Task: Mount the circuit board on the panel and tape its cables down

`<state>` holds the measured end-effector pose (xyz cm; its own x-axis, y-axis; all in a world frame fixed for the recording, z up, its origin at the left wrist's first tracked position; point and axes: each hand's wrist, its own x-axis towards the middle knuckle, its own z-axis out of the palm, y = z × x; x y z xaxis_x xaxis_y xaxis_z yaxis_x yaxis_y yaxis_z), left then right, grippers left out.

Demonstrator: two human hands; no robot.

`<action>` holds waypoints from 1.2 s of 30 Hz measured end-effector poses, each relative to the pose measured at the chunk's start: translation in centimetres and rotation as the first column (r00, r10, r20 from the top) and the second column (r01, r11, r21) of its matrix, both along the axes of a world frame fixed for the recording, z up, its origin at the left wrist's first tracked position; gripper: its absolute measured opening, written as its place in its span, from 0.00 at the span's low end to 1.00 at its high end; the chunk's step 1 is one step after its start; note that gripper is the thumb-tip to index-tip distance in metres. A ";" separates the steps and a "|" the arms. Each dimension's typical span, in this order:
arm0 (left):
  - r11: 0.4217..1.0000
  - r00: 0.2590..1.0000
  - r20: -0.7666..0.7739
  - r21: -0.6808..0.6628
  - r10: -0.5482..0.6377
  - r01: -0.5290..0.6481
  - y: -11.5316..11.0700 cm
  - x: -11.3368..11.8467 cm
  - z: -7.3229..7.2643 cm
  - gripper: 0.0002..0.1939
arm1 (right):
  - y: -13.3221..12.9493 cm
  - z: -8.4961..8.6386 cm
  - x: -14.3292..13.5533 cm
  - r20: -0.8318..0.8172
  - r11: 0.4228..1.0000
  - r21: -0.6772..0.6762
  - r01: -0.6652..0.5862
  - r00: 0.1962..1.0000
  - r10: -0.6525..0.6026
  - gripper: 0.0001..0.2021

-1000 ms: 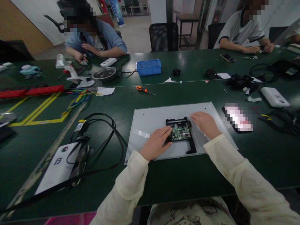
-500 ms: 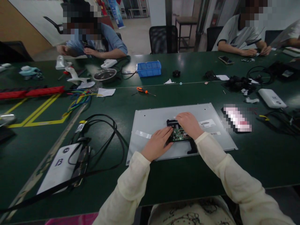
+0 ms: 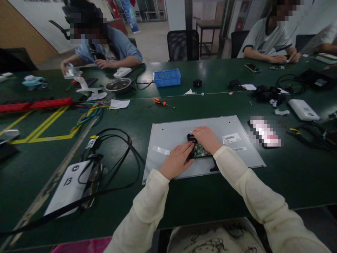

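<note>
A green circuit board [image 3: 200, 151] in a black frame lies on a flat grey metal panel [image 3: 168, 135]. My left hand [image 3: 177, 160] grips the left side of the frame, fingers on top and thumb at the lower edge. Across the board's top edge bends my right hand [image 3: 206, 138], its fingertips pressed to the upper left part of the black frame. That hand covers much of the board's right side. A black foot of the frame [image 3: 214, 167] shows below the right wrist. White labels [image 3: 231, 138] are stuck on the panel's right side.
An orange screwdriver [image 3: 160, 102] lies beyond the panel, near a blue basket [image 3: 167, 78] and a metal bowl [image 3: 118, 85]. Left sits a white power bank [image 3: 68, 186] with black cables. A blurred phone [image 3: 265, 133] rests at right. Other people sit across the table.
My right hand has slid a little left along the board's top edge, uncovering more of the labels. My left hand stays put. A person across has reached to a white object.
</note>
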<state>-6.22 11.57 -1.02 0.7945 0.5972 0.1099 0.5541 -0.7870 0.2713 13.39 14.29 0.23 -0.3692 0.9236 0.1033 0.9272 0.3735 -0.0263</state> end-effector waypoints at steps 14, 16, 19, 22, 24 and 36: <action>1.000 1.000 0.008 0.005 -0.003 0.003 0.0 -0.1 0.0 0.28 | -0.8 0.5 1.1 -0.159 1.000 -0.023 -0.001 0.987 -0.002 0.15; 1.000 1.000 0.009 0.008 -0.007 0.007 0.0 -0.1 0.0 0.28 | -1.5 0.8 2.2 -0.221 1.000 -0.012 0.014 0.975 -0.017 0.17; 1.000 1.000 0.010 0.009 -0.004 0.003 0.0 -0.1 0.1 0.29 | -2.9 1.0 5.0 -0.314 0.998 -0.020 0.058 0.947 -0.062 0.18; 1.000 1.000 0.005 0.003 -0.001 0.001 -0.1 -0.1 0.3 0.29 | -4.6 0.6 8.4 -0.360 0.988 -0.073 0.133 0.921 -0.150 0.18; 1.000 1.000 0.000 -0.002 -0.005 0.005 -0.1 -0.1 0.4 0.29 | -5.6 0.1 10.5 -0.373 0.976 -0.111 0.186 0.903 -0.214 0.17; 1.000 1.000 -0.030 0.001 -0.007 0.008 -0.1 0.1 0.5 0.28 | -7.7 -2.9 12.8 -0.516 0.936 -0.213 0.279 0.782 -0.350 0.13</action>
<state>-6.12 11.48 -0.50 0.8019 0.5912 0.0863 0.5561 -0.7914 0.2538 26.23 6.55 -2.62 0.0263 0.9965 0.0792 0.8142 0.0246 -0.5800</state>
